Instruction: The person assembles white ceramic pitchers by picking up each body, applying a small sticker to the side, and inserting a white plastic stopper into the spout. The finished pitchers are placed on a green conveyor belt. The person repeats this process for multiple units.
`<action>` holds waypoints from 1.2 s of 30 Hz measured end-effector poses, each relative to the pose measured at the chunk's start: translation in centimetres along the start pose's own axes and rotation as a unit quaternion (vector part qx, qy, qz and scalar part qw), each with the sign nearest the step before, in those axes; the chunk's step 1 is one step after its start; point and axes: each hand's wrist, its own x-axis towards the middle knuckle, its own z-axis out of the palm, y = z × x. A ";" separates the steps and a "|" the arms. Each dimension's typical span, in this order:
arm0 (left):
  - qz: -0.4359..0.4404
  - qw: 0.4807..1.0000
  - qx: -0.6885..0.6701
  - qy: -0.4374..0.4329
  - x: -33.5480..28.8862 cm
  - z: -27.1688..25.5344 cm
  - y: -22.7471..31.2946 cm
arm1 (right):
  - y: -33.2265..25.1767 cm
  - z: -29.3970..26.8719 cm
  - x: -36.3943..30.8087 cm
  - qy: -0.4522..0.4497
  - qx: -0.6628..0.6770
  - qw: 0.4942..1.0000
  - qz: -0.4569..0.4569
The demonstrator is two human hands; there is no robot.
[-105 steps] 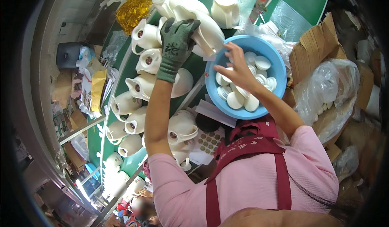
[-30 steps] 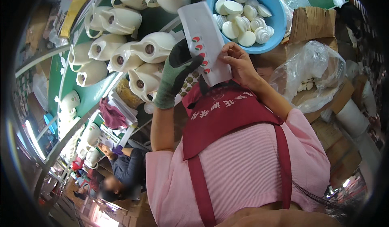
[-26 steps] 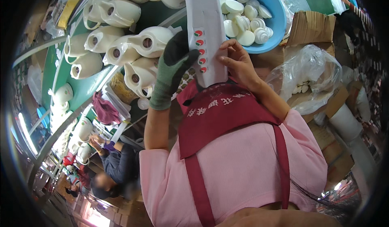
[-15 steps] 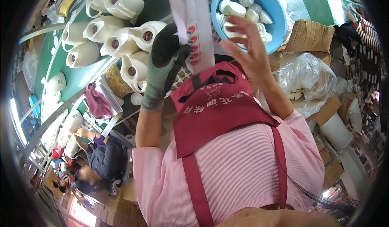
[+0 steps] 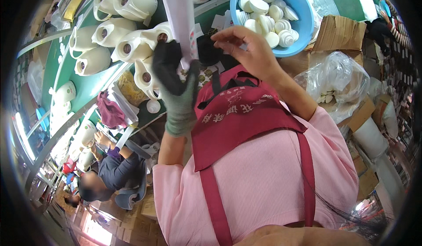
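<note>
My left hand (image 5: 175, 81), in a black-and-green work glove, is closed around a white sheet of stickers (image 5: 180, 21). The sheet stands up from the glove, slightly curled, and a few small red-and-green stickers show along its right edge. To its right, my bare right hand (image 5: 248, 50) is raised with thumb and fingers apart and bent toward the sheet. Nothing shows between those fingers. Under their tips is a dark patch (image 5: 210, 51) that I cannot make out. Cream jugs (image 5: 129, 43) with round brown openings lie on the green table, left of the glove.
A blue basin (image 5: 303, 35) full of white lids (image 5: 274, 13) stands at the far right of the table. Beyond my right arm are an open carton (image 5: 336, 37) and a clear plastic bag (image 5: 329, 79). At the lower left, another person (image 5: 116, 171) handles a jug.
My left hand and the sticker sheet have moved left and a little nearer. My right hand has gone left and down, away from the basin, its fingers less spread.
</note>
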 end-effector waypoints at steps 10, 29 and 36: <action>0.090 0.964 0.213 0.132 0.5 -3.8 -5.6 | 8.1 0.6 -0.1 0.087 0.179 0.963 0.181; -0.184 0.962 0.173 -0.100 -4.8 -4.0 -20.4 | 20.8 9.5 0.1 -0.055 0.164 0.909 0.379; 0.204 0.896 0.390 -0.058 1.9 -3.6 -3.5 | 8.2 -1.1 1.5 -0.188 0.271 0.905 0.270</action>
